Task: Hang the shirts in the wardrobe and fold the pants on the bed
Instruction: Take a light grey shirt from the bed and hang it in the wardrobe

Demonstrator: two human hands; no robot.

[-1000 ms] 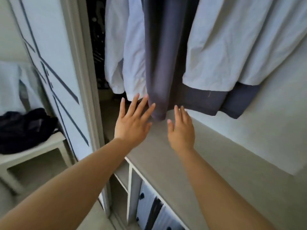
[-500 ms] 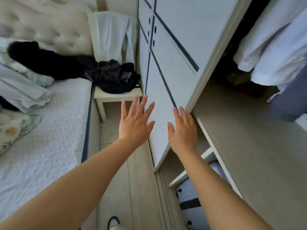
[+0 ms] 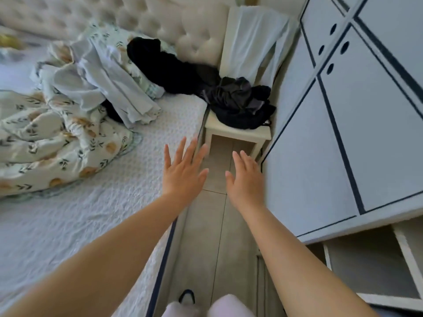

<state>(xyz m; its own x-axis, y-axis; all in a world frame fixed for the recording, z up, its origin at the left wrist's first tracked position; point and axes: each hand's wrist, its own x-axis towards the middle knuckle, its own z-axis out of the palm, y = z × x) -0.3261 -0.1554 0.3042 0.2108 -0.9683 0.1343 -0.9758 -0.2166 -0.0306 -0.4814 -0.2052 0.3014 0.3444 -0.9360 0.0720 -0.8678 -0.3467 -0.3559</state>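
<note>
Left hand (image 3: 183, 173) over bed (image 3: 80, 225) edge, right hand (image 3: 246, 181) over floor (image 3: 217, 236) beside wardrobe door (image 3: 343, 145), both splayed, empty. Pale shirts (image 3: 109, 88) heaped on bed beside floral duvet (image 3: 45, 138); black garment (image 3: 167, 67) trails toward chair (image 3: 238, 133).

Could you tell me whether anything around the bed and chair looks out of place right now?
Yes: dark clothes lie crumpled on the white chair seat, a black garment trails from bed to chair, and pale clothes sit heaped unfolded on the floral duvet.
</note>
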